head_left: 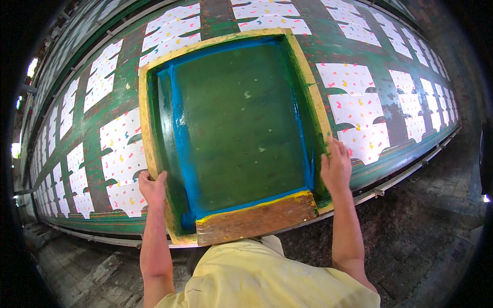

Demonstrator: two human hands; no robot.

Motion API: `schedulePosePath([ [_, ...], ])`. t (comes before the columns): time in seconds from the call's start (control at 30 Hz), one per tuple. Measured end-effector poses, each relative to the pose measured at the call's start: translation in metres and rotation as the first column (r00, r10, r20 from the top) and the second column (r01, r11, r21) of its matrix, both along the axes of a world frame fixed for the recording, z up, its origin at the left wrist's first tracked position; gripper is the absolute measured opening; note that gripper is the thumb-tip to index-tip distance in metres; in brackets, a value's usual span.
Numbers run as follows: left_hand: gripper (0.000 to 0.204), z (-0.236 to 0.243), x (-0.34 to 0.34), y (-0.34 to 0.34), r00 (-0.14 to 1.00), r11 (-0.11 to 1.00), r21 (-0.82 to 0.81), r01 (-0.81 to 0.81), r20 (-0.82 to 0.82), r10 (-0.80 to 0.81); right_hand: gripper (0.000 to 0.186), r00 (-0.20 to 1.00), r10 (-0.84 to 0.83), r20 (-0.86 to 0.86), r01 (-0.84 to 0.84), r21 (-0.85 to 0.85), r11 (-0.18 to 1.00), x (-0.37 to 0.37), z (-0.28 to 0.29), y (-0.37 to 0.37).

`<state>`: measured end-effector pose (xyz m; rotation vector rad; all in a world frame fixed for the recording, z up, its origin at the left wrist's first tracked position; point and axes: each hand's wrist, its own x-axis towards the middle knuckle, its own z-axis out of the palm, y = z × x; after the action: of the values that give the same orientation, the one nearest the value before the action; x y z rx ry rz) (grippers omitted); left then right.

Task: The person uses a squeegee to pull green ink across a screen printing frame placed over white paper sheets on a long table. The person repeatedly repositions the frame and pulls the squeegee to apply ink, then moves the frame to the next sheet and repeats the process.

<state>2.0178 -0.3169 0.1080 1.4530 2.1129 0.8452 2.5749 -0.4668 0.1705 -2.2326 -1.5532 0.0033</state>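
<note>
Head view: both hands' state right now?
Left hand: closed, holding the yellowish rectangular wooden frame by its left side.
Right hand: closed, holding the same frame by its right side.

The frame (306, 77) is yellow, stained with dark green along its inner sides. Its mesh (241, 123) is a deep, murky green, scattered with faint specks and 2 clearer pale-green blotches. A bright blue border (181, 128) edges the mesh on all 4 sides. The board (257, 219) is reddish brown, with a vivid yellow streak along its upper edge. White pieces (359, 109) carry a scattered pattern of small pink, red, yellow, orange and blue marks. The table (377, 172) is green, with brownish-red patches. The shirt (246, 274) is pale yellow; the floor (400, 231), dark grey-brown.
</note>
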Motion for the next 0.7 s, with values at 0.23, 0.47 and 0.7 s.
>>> schedulePosePath([
  [0.23, 0.039, -0.009, -0.011, -0.006, 0.973, 0.985, 0.101, 0.137, -0.199, -0.115, 0.056, 0.586, 0.716, -0.379, -0.791, -0.074, 0.608, -0.109, 0.036, -0.076],
  [0.47, 0.055, -0.008, -0.018, -0.014, 0.900, 0.979, 0.013, 0.204, 0.390, -0.192, 0.047, 0.654, 0.751, -0.091, -0.755, -0.142, 0.640, -0.162, 0.036, -0.082],
  [0.7, 0.068, -0.028, -0.012, -0.022, 0.981, 0.980, 0.153, 0.129, 0.128, -0.149, 0.049, 0.701, 0.688, -0.189, -0.710, -0.276, 0.647, -0.211, 0.043, -0.050],
])
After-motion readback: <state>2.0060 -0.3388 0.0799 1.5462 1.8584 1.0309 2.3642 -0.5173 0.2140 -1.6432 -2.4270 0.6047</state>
